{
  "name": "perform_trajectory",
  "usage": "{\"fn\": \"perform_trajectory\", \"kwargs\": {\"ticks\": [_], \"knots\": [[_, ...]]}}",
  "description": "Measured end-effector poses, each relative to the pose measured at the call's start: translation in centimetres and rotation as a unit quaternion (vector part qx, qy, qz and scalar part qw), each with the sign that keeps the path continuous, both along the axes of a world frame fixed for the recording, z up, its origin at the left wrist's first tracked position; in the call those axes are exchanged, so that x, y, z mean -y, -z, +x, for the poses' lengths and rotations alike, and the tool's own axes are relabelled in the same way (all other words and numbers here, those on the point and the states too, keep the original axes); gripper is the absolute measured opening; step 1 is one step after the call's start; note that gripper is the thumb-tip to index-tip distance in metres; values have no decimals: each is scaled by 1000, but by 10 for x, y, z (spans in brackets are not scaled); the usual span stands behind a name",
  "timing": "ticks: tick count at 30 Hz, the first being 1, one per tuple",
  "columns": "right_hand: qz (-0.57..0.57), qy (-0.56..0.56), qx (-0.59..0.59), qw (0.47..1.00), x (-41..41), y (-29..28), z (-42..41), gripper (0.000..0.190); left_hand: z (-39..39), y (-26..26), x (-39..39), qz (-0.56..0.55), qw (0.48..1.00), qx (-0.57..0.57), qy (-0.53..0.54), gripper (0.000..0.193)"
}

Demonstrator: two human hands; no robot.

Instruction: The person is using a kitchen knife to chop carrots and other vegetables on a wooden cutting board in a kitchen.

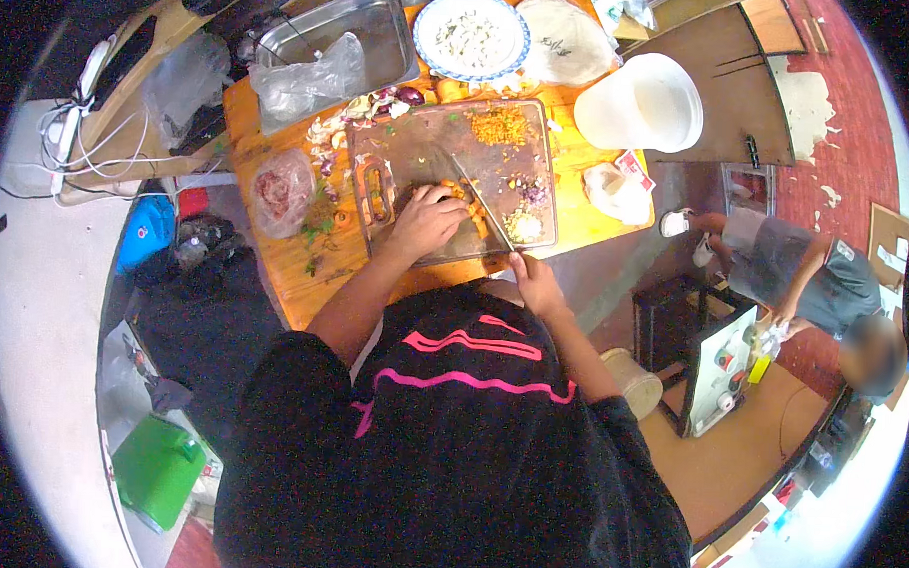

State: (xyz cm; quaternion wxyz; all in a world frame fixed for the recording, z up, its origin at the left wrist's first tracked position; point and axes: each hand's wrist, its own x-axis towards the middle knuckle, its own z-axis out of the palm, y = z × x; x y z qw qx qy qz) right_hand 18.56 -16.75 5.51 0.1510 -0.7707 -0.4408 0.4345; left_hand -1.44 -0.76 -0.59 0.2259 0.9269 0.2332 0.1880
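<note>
My left hand (430, 219) lies with bent fingers on orange carrot pieces (478, 216) near the front of a brown cutting board (429, 144). My right hand (535, 283) grips the handle of a kitchen knife (478, 196) at the board's front edge. Its long blade slants up and left across the board, just right of the carrot pieces. At the far right of the board sits a heap of finely diced carrot (499, 126). Chopped red onion (533, 193) and pale minced bits (525, 226) lie right of the knife. Longer orange pieces (376, 195) lie at the left edge.
Onion and garlic peels (336, 126) litter the wooden table (286, 278). Behind the board stand a metal tray (385, 26), a patterned plate (425, 46) of pale pieces and a white bucket (618, 113). Bagged meat (277, 191) lies left. Another person (808, 274) stands at right.
</note>
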Motion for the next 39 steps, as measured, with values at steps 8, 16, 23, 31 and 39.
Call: {"fn": "perform_trajectory", "kwargs": {"ticks": [8, 16, 23, 31, 39], "knots": [[-37, 7, 18, 999, 30, 7, 3, 48, 4, -4, 10, 20, 1000, -5, 14, 27], [-48, 26, 7, 998, 36, 15, -4, 49, 9, -9, 11, 27, 999, -26, 37, 30], [-65, 26, 27, 997, 34, 9, -3, 51, 10, -5, 11, 42, 998, -31, 33, 33], [-55, 31, -7, 998, 43, 41, -3, 55, 12, -1, 10, 26, 997, -61, 43, 32], [-15, 36, -63, 997, 13, 35, -7, 56, 12, -2, 13, 24, 998, -45, 31, 31]]}}
